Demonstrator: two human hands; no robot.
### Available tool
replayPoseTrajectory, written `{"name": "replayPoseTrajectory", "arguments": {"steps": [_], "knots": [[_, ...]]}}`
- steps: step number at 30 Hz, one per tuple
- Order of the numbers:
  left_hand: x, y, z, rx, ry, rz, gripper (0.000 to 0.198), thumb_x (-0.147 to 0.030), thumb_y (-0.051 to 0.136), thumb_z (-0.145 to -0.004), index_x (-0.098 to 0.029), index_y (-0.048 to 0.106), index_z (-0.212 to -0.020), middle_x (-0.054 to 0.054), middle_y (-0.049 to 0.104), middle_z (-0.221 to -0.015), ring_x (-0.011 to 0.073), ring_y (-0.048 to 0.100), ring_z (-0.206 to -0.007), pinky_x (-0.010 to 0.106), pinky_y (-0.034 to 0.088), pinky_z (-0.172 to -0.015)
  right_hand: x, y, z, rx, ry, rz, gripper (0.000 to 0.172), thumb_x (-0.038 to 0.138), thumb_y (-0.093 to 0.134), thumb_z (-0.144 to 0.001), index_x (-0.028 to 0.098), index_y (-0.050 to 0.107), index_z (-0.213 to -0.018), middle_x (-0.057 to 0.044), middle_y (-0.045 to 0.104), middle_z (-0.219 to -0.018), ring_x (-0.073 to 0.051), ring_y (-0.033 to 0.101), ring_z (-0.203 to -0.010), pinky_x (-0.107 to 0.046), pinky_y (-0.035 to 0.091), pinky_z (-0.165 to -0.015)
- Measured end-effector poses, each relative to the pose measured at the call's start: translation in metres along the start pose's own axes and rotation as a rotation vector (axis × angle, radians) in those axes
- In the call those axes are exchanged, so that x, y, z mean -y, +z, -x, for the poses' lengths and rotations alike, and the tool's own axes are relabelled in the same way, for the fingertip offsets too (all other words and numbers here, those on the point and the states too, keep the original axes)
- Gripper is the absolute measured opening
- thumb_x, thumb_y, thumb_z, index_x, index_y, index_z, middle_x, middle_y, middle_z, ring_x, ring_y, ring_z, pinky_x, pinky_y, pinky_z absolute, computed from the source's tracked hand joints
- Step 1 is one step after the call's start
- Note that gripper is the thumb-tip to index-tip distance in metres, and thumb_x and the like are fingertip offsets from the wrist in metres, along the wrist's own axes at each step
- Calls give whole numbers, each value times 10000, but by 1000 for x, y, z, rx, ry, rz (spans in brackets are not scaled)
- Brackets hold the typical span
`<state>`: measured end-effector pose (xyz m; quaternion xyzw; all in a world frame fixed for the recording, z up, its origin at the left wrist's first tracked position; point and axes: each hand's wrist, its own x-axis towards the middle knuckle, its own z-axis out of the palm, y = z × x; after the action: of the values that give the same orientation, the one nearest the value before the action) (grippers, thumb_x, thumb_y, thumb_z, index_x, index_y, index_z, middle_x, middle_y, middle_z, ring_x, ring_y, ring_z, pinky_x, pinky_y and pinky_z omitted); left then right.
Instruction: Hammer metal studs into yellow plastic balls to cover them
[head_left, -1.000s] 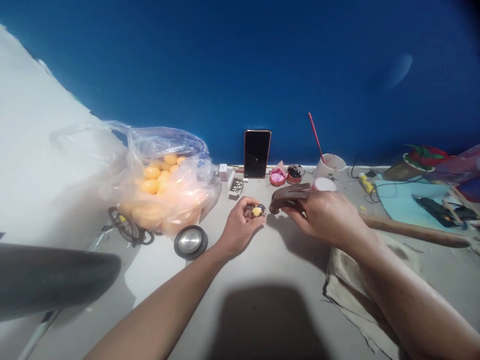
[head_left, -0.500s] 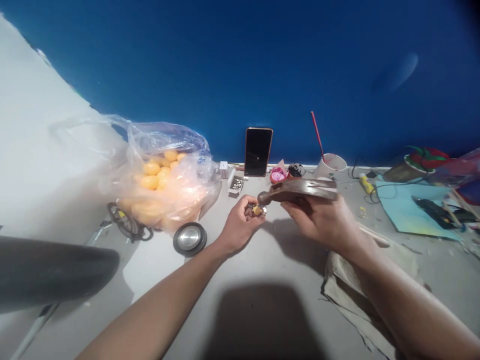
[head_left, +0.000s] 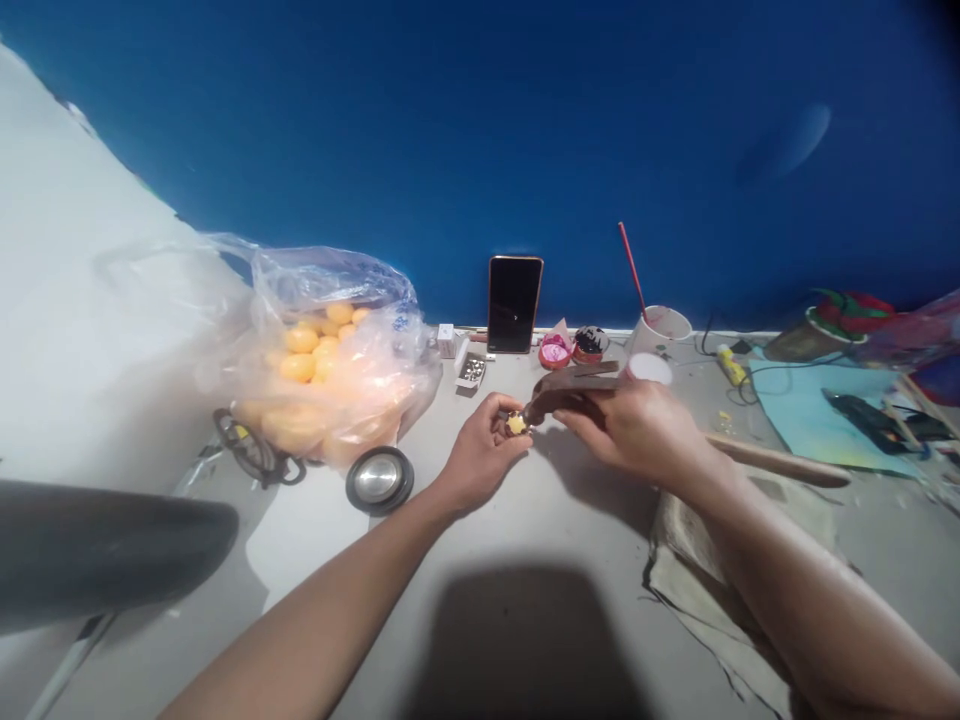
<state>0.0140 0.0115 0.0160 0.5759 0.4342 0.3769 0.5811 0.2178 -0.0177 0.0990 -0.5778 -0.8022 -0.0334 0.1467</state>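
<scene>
At table centre, toward 12 o'clock of the person's shadow: left hand (head_left: 480, 455) curled shut around a small piece (head_left: 515, 425), dark-rimmed with a yellow centre, pinched between thumb and fingertips and held low on the grey table (head_left: 525, 520). At 3 o'clock of it, right hand (head_left: 637, 430) closed on a hammer (head_left: 574, 388), gripped right up by the head rather than out on the handle; the wooden handle trails off toward 4 o'clock across the table. Nose of the hammer meets the small piece or sits just beside it; actual contact cannot be told. Judged step: short, choked-up tapping of the small piece while the left hand steadies it. A next tap would call for a light, square stroke onto the yellow centre, fingertips kept clear of the striking face, piece held flat so it cannot skid. Around: plastic bag (head_left: 330, 370) of orange-yellow balls at 10 o'clock, round metal lid (head_left: 380, 480) at 9 o'clock near the left wrist, dark phone (head_left: 514, 304) propped at the blue wall at 12, cup (head_left: 660, 325) with a red stick at 1 o'clock, crumpled cloth (head_left: 697, 560) under the right forearm at 5 o'clock
</scene>
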Motion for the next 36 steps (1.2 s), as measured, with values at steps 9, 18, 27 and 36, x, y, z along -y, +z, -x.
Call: {"name": "replayPoseTrajectory", "arguments": {"steps": [9, 18, 27, 36], "knots": [[4, 0, -1, 11, 16, 10, 314, -216, 714, -754, -207, 607, -1049, -24, 622, -853, 132, 549, -739, 245, 415, -669, 0, 0, -2, 47, 58, -14, 323, 402, 556, -961, 189, 787, -1039, -95, 771, -816, -236, 687, -681, -322, 479, -629], [3, -2, -3, -1, 15, -71, 307, -238, 712, -781, -205, 594, -1062, -33, 584, -820, 124, 507, -710, 250, 410, -665, 2, -3, -7, 73, 83, -57, 304, 378, 548, -974, 181, 777, -1019, -97, 779, -871, -230, 688, -721, -313, 461, -653], [6, -3, -6, 17, 12, -32, 315, -240, 699, -792, -201, 588, -1085, -18, 616, -851, 127, 534, -718, 253, 433, -670, 1, 1, -6, 8, 39, -83, 321, 395, 549, -976, 181, 780, -1040, -95, 777, -857, -217, 669, -698, -303, 427, -629], [0, -1, -5, -4, 5, -51, 315, -231, 691, -769, -196, 601, -1068, -18, 617, -845, 126, 526, -718, 248, 432, -658, -2, -1, -6, -2, 17, -121, 321, 364, 525, -981, 193, 775, -1089, -93, 780, -975, -220, 670, -756, -309, 437, -664]]}}
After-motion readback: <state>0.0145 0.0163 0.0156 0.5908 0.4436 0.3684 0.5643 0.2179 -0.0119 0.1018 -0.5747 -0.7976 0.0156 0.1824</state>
